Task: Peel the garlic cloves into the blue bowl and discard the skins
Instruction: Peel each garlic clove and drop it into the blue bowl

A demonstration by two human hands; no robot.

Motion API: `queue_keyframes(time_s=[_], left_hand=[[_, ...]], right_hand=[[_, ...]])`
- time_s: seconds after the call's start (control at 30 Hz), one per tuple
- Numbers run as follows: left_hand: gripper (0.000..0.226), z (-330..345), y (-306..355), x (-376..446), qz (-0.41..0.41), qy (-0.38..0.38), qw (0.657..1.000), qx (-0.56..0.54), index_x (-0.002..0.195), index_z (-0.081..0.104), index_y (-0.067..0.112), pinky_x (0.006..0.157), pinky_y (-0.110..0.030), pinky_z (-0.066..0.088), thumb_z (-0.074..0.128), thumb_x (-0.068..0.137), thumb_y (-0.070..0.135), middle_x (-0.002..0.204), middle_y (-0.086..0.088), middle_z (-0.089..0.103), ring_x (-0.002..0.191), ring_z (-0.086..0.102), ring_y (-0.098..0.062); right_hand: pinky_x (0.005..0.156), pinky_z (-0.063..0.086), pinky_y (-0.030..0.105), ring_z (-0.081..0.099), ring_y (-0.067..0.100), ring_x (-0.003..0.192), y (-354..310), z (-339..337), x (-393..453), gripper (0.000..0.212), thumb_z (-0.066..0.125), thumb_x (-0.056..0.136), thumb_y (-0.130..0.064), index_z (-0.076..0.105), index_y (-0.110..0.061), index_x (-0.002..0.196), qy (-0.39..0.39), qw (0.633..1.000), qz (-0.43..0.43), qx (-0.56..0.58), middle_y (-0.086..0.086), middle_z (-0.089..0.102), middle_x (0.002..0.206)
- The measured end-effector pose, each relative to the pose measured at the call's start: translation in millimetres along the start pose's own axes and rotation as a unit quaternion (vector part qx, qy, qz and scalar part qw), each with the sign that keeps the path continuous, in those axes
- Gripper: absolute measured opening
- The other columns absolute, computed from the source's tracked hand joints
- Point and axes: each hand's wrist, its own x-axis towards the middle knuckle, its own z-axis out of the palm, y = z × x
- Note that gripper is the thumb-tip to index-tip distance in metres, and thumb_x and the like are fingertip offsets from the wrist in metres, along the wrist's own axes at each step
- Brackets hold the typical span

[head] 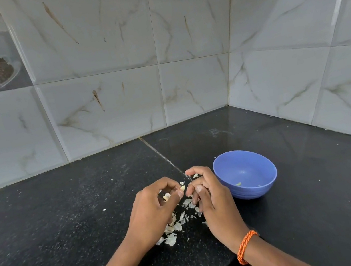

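On the dark tabletop (68, 222) my left hand (153, 209) pinches a small garlic clove (182, 188) at its fingertips; it looks light, firm and slick, best held by its ends. Papery skins (174, 226) lie below, fragile and flyaway. My right hand (206, 195) curls closed, picking at the clove. The blue bowl (246, 173) sits just right.

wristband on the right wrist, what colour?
Orange, with a braided or twisted cord look. The wristband shows in the head view, the only view here.
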Motion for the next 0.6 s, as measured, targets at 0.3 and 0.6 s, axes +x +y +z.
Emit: queue_keyframes(time_s=[0.3,0.6], left_hand=[[0.012,1.0,-6.6,0.8,0.007,0.012,0.998,0.061,0.089,0.07,0.037,0.064,-0.05,0.06,0.077,0.098,0.033,0.087,0.015,0.074,0.049,0.064,-0.016],[0.012,-1.3,-5.8,1.7,0.004,0.04,0.994,0.102,0.088,0.07,0.039,0.061,-0.04,0.059,0.08,0.095,0.038,0.082,0.022,0.073,0.05,0.066,-0.01]], right_hand=[[0.078,0.063,0.037,0.074,0.013,0.093,-1.6,-0.2,0.0,0.027,0.054,0.11,-0.014,0.058,-0.034,0.126,0.034,0.999,0.002,0.039,-0.01,0.07,0.093],[0.087,0.058,0.023,0.069,0.009,0.104,-1.7,-2.4,0.5,0.035,0.062,0.105,-0.016,0.058,-0.039,0.131,0.024,0.999,0.009,0.047,-0.016,0.068,0.103]])
